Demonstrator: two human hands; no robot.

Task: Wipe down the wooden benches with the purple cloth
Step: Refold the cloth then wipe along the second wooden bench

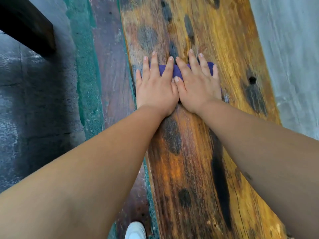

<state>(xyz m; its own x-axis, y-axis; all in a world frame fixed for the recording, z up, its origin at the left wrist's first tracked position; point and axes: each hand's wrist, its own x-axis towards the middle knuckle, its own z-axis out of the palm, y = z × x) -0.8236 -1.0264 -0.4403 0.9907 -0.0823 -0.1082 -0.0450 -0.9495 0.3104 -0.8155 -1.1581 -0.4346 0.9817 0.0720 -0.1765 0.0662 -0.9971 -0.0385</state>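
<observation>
Both hands down flat on the bench (198, 152), side by side, thumbs touching; the left hand (156, 94) sits toward the bench's left edge, the right hand (198, 88) nearer its middle; under both palms lies the purple cloth (174, 70), folded into a band, only a strip showing between and beyond the fingers (151, 66); its long axis runs across the plank, from left edge toward right edge; fingers spread and pressed flat, pinning the cloth rather than clenching it; neither hand is clearly nearer, they share it evenly; the plank stretches away ahead, so the stroke likely runs lengthwise, cloth broadside on; no containers anywhere in sight; a white shoe (135, 230) stands on the floor just off the near left edge.
</observation>
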